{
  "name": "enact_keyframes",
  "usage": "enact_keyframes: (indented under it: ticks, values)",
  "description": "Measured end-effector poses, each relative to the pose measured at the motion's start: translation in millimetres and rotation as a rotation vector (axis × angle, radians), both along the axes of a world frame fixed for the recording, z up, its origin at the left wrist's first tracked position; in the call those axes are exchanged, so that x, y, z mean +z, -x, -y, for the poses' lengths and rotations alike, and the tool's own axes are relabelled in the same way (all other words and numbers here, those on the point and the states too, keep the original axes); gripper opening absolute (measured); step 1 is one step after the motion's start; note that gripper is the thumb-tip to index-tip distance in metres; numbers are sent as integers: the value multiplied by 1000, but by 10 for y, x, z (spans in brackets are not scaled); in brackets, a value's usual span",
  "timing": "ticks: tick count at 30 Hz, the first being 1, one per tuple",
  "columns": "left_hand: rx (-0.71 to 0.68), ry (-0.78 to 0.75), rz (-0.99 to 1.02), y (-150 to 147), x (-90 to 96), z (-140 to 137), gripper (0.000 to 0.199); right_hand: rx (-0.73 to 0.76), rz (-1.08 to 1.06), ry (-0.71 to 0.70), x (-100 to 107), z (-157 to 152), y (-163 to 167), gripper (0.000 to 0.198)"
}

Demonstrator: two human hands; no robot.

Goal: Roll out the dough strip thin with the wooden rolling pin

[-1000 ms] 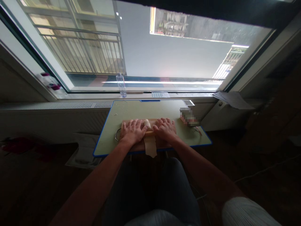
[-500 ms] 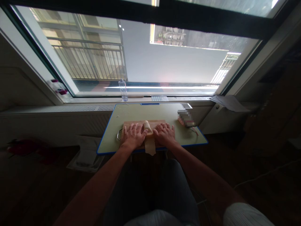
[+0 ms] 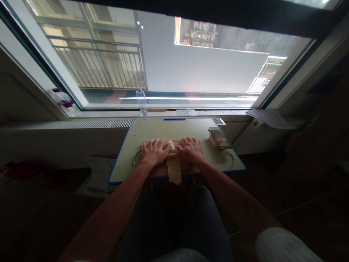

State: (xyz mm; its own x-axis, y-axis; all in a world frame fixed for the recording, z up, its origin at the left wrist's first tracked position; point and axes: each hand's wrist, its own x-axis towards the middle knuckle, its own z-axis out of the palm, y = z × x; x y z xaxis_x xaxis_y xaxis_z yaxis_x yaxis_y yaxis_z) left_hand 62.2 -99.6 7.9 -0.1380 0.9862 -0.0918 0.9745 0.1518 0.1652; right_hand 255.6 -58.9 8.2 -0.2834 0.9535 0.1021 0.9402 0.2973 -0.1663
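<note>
A pale strip of dough [image 3: 174, 173] lies across a wooden cutting board [image 3: 160, 172] and hangs over its near edge. Between my hands, a short stretch of rolling pin [image 3: 172, 155] shows across the dough; its ends are hidden under my palms. My left hand [image 3: 155, 152] rests palm down over the pin's left part, fingers stretched forward and apart. On the right side, my right hand [image 3: 190, 150] lies palm down in the same way, fingers spread. Some dough [image 3: 171, 144] shows just beyond the pin, between my thumbs.
The board is on a small green table [image 3: 152, 127] with a blue rim. A blurred-out object [image 3: 219, 138] lies at its right. A clear bottle [image 3: 141, 102] stands on the windowsill, another bottle [image 3: 63, 98] at far left. Papers [image 3: 269, 118] lie at right.
My hands have shifted slightly forward over the board relative to the table. Less dough shows beyond the pin, and the hanging end reaches a little lower. The view has moved slightly.
</note>
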Motion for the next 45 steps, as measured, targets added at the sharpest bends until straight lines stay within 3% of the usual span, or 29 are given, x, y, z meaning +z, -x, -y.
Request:
enact_keyframes:
  ticks: [6,13,36,45]
  values:
    - [4,13,37,77,-27,-183,88,-20,18,86,93,-154,79,57]
    - [-2,7,29,83,-22,-220,84,-15,4,77,63,-206,94,50]
    - [3,-102,-27,-93,-5,242,70,-15,-15,-69,-54,256,-22,49]
    - [3,-104,-23,-95,-39,276,71,0,-8,-90,-63,319,-44,50]
